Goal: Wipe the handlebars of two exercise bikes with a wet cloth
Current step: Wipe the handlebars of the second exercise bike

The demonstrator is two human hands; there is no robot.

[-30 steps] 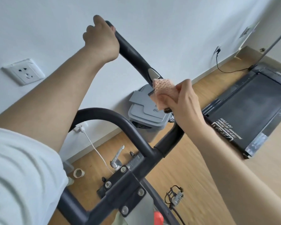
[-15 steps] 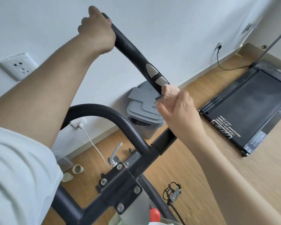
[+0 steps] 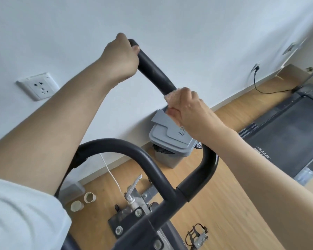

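A black exercise-bike handlebar (image 3: pixel 154 73) rises from the stem toward the wall, with a second curved bar (image 3: pixel 116 146) lower in front. My left hand (image 3: pixel 121 58) is closed around the handlebar's far tip. Farther down the same bar, my right hand (image 3: pixel 190 110) grips a peach-pink cloth (image 3: pixel 171 97) wrapped around it. Only the cloth's upper edge and a corner show past my fingers. The silver sensor patch on the bar is hidden under the cloth and hand.
A grey lidded bin (image 3: pixel 170 141) stands against the white wall below my right hand. A black treadmill (image 3: pixel 285 134) lies on the wooden floor at right, its cable plugged in. A wall socket (image 3: pixel 38 86), white cable, two cardboard rolls (image 3: pixel 83 201) and a pedal (image 3: pixel 197 235) are around the bike.
My right hand has slid the cloth up the handlebar, from the lower part near the bend to over the silver patch. My left hand kept its hold on the tip.
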